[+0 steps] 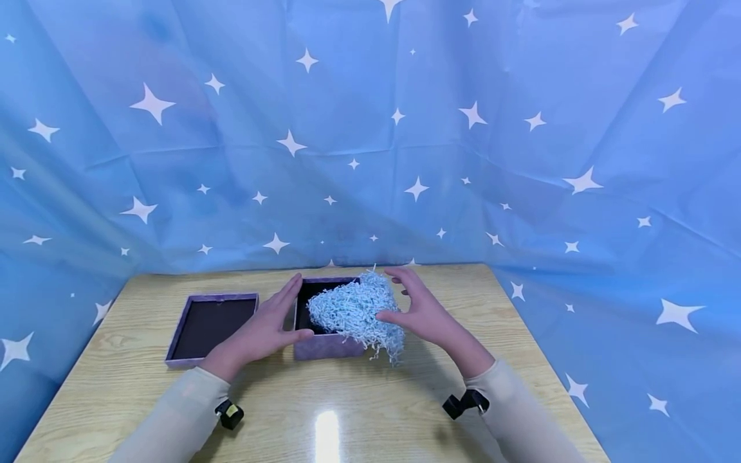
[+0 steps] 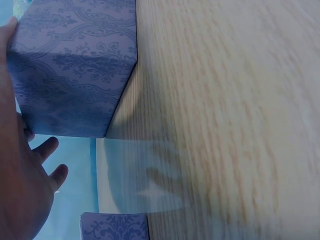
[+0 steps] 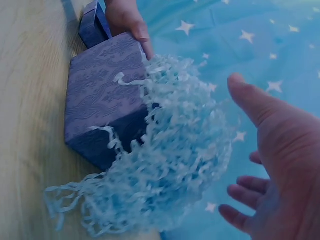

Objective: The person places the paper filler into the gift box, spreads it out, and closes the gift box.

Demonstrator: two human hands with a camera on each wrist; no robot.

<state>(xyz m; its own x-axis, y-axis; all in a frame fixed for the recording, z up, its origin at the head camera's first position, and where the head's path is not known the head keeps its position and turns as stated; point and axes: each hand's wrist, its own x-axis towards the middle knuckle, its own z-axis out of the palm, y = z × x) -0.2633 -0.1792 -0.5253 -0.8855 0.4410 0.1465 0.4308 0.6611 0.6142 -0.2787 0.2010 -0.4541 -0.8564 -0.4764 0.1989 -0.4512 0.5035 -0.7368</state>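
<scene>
A purple patterned box (image 1: 327, 348) with a dark inside stands on the table. A fluffy heap of light blue shredded paper (image 1: 359, 308) fills its right part and spills over the right and front edges, with loose strands hanging down in the right wrist view. My left hand (image 1: 269, 328) rests against the box's left side, fingers extended along it toward the back corner and thumb at the front rim. To the right of the paper, my right hand (image 1: 428, 316) is spread with its fingers apart; the right wrist view shows a gap between it and the paper (image 3: 180, 145).
The box's shallow lid (image 1: 217, 328), dark inside with a purple rim, lies left of the box beside my left hand. Behind the wooden table (image 1: 278, 411) hangs a blue curtain (image 1: 359, 212) with white stars.
</scene>
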